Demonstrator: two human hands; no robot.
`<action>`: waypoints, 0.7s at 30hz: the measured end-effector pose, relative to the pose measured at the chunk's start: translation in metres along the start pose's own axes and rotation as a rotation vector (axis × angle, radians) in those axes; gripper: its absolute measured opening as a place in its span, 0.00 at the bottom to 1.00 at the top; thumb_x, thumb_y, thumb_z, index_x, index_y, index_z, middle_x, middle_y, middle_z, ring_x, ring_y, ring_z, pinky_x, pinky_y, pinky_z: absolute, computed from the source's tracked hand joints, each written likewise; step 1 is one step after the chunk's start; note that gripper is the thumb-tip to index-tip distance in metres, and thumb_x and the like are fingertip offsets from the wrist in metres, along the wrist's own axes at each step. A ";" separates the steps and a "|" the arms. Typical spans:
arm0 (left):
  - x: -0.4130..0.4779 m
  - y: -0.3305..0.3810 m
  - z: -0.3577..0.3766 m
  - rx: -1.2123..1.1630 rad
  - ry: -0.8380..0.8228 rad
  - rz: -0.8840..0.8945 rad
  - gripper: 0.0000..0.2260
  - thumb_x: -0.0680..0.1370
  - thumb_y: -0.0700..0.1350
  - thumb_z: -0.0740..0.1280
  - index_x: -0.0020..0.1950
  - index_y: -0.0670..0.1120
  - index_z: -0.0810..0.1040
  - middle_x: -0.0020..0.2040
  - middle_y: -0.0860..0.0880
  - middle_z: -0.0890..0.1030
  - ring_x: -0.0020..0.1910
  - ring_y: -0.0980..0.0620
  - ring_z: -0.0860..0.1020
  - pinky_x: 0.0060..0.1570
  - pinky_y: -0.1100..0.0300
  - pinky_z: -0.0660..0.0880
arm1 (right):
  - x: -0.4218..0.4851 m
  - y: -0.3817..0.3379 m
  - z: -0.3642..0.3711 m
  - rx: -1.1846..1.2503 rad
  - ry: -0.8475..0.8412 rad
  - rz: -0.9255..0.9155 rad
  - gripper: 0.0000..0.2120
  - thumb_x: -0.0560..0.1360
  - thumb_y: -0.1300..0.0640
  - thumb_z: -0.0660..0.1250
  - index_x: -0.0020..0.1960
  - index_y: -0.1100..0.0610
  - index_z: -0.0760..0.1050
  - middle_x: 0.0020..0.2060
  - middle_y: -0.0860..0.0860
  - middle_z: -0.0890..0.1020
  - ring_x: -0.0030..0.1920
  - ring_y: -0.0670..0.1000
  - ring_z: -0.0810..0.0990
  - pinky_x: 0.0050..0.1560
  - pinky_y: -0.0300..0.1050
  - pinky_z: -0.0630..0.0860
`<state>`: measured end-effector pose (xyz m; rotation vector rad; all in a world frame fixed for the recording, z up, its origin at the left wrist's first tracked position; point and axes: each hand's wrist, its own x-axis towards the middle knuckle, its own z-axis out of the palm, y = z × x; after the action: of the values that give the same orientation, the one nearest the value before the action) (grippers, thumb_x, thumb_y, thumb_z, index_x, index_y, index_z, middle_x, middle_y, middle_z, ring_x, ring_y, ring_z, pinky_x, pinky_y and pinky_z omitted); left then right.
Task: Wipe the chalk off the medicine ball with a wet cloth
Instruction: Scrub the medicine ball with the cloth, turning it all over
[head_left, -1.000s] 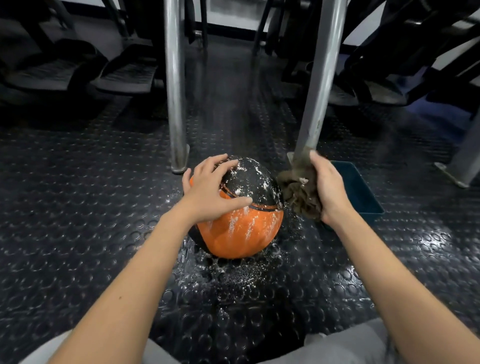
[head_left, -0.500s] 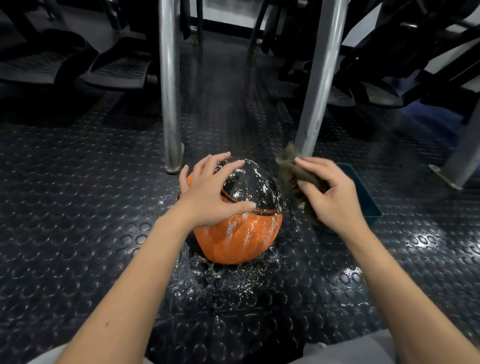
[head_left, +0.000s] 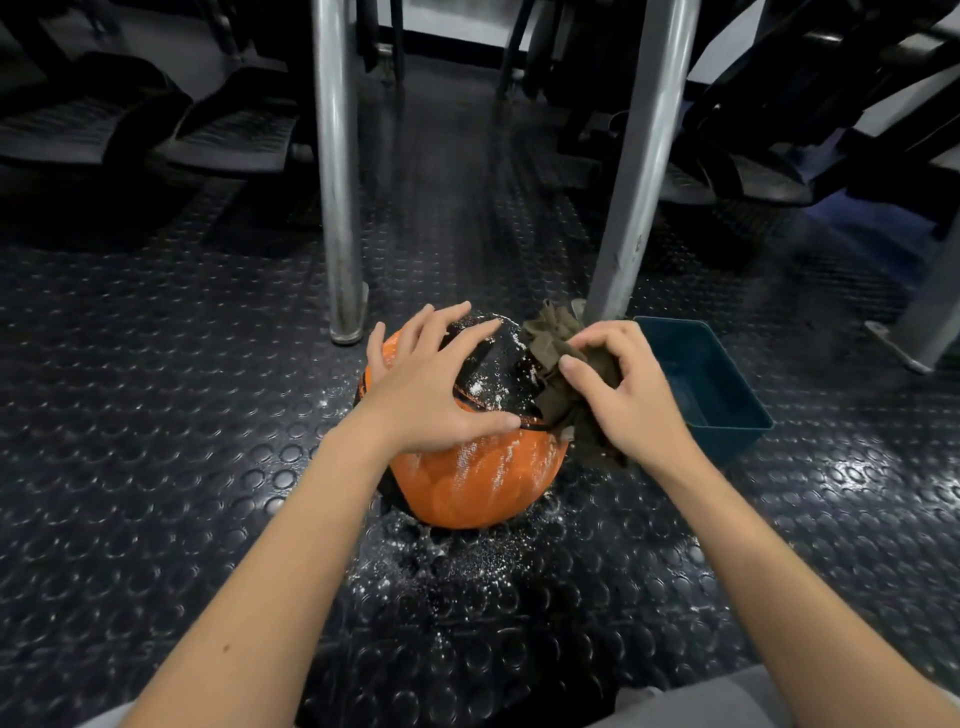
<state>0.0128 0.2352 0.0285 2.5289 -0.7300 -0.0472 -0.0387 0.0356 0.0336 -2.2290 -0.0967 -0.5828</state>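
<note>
Blue tub, metal posts, studded floor

Dim gym interior, underexposed overall. The brightest patch was a pale wall strip at 12 o'clock, blown nearly white. Glare pooled on the studded rubber floor at 3 to 4 o'clock, each stud catching a ring highlight. The left steel post and the right steel post carried long vertical sheen. Machine footplates at 10 o'clock sat in heavy shadow, detail lost. The medicine ball was evenly lit on its orange near side, chalk specks crisp. The cloth looked soft, its folds muddy. Wide-angle distortion splayed the posts apart. Edges at 1 and 11 o'clock were smeared.
</note>
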 end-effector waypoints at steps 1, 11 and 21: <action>0.000 -0.001 -0.001 0.010 -0.012 -0.004 0.41 0.67 0.68 0.68 0.74 0.66 0.52 0.77 0.59 0.46 0.76 0.55 0.40 0.70 0.41 0.32 | 0.001 0.001 0.001 0.000 -0.018 -0.004 0.04 0.72 0.55 0.66 0.48 0.51 0.74 0.48 0.48 0.73 0.51 0.34 0.71 0.56 0.26 0.63; 0.001 -0.001 0.001 0.049 -0.015 -0.049 0.42 0.63 0.68 0.71 0.73 0.67 0.55 0.75 0.60 0.53 0.75 0.55 0.49 0.70 0.37 0.33 | 0.000 0.008 0.005 -0.169 -0.215 -0.005 0.18 0.71 0.62 0.69 0.59 0.49 0.78 0.55 0.47 0.76 0.58 0.53 0.74 0.63 0.50 0.69; 0.001 0.002 0.000 0.021 -0.010 -0.060 0.42 0.62 0.67 0.73 0.72 0.65 0.57 0.75 0.60 0.54 0.75 0.55 0.50 0.70 0.37 0.35 | -0.003 -0.002 0.005 -0.262 -0.135 -0.127 0.17 0.72 0.64 0.63 0.58 0.52 0.80 0.53 0.47 0.79 0.51 0.51 0.71 0.54 0.29 0.61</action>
<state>0.0128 0.2332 0.0298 2.5718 -0.6618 -0.0732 -0.0395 0.0412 0.0308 -2.5306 -0.2445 -0.5374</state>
